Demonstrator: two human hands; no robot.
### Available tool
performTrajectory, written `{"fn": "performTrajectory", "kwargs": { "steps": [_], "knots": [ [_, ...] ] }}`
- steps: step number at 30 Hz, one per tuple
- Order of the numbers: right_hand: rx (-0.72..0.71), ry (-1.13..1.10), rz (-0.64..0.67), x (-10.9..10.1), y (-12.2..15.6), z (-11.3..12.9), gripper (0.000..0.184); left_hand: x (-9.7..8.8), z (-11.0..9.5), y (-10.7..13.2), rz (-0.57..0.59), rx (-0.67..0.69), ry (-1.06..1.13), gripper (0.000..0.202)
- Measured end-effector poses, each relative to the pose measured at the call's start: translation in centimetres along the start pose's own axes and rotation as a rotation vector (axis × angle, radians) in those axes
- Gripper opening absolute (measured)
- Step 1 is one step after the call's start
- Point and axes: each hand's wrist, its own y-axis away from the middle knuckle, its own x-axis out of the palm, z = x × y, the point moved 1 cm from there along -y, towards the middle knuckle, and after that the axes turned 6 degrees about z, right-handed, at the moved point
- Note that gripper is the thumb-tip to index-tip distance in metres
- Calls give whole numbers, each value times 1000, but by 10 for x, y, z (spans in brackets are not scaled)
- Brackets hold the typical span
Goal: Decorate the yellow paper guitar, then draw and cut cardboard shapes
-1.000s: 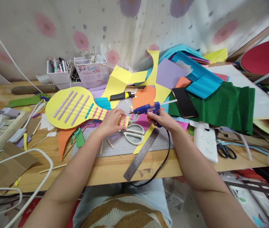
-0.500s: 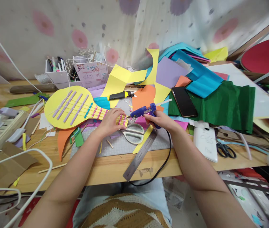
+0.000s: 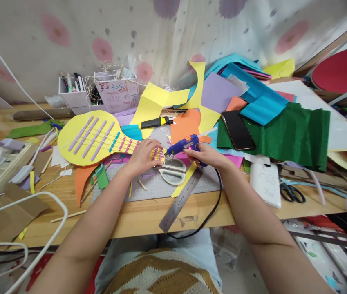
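Observation:
A yellow paper lute-shaped instrument (image 3: 66, 141) with purple, blue and pink strips and thin strings lies across the desk. My left hand (image 3: 144, 156) is closed around its narrow neck, near the right end. In my right hand (image 3: 202, 153) is a blue hot glue gun (image 3: 183, 145), a white glue stick poking out of its back. The gun's nozzle points left, at the tip of the neck; whether it touches cannot be made out. Just below the nozzle lie white-handled scissors (image 3: 173, 177), their blades hidden. A black cord (image 3: 218, 204) runs down from the gun.
A steel ruler (image 3: 177, 208) reaches over a yellow strip toward the desk edge. Behind are a yellow-black cutter (image 3: 155, 122) and scattered coloured paper. A phone (image 3: 238, 130), white power bank (image 3: 265, 183) and black scissors (image 3: 292, 192) lie right. White cables (image 3: 59, 204) loop at left.
The glue gun has shifted slightly left and its back has dipped, bringing the nozzle nearer the neck's tip. My left hand stays in place on the neck.

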Motion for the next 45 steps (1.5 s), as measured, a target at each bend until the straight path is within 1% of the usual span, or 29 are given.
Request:
{"fn": "performTrajectory", "kwargs": {
  "steps": [9, 19, 25, 30, 36, 45],
  "knots": [
    [28, -8, -18, 1, 0, 3, 49, 0, -1, 0, -4, 20, -11, 41],
    [6, 9, -40, 1, -1, 2, 48, 0, 0, 0, -3, 31, -15, 40],
    [44, 40, -88, 0, -2, 2, 44, 2, 4, 0, -28, 52, -12, 44],
    [49, 53, -83, 0, -1, 3, 40, 4, 5, 0, -35, 45, -14, 43],
    [85, 58, -115, 0, 1, 8, 36, 5, 7, 0, -42, 53, -24, 44],
    [56, 23, -124, -2, -1, 1, 41, 3, 5, 0, -23, 43, -17, 42]
  ]
}}
